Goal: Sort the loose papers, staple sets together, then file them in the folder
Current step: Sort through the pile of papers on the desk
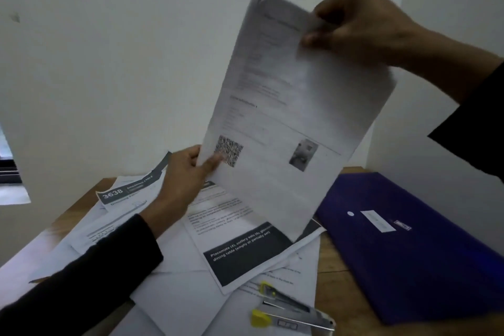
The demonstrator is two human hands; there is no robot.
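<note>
White printed paper sheet (294, 123), with a square code patch and a small photo low on its face: held up in the air above the counter, tilted, its text blurred. My right hand (362, 24) pinches its upper corner, fingers curled over the edge. My left hand (188, 174) pinches its lower left corner, thumb lying on the front just beside the code patch. Both wrists come out of dark sleeves.

Loose white printed papers (169, 256): spread in an overlapping heap on the counter, below the raised sheet. One (128, 191) at the far left of the heap carries a dark header band with the number 3638. Another (242, 248), directly under the raised sheet, carries a black box with white lettering about placemats and cutlery sets.

Silver metal stapler with yellow plastic ends (289, 311): lying on the near edge of the heap, below the raised sheet. It appears hinged open, its two arms spread apart.

Dark blue plastic folder (425, 262), flat and closed, with a white label strip and a small white dot on its cover: lying on the counter to the right of the heap, its near-left edge close to the stapler.

Light brown wooden counter (335, 259): bare strip visible between heap and folder. Plain white wall (109, 63) behind the raised sheet.
</note>
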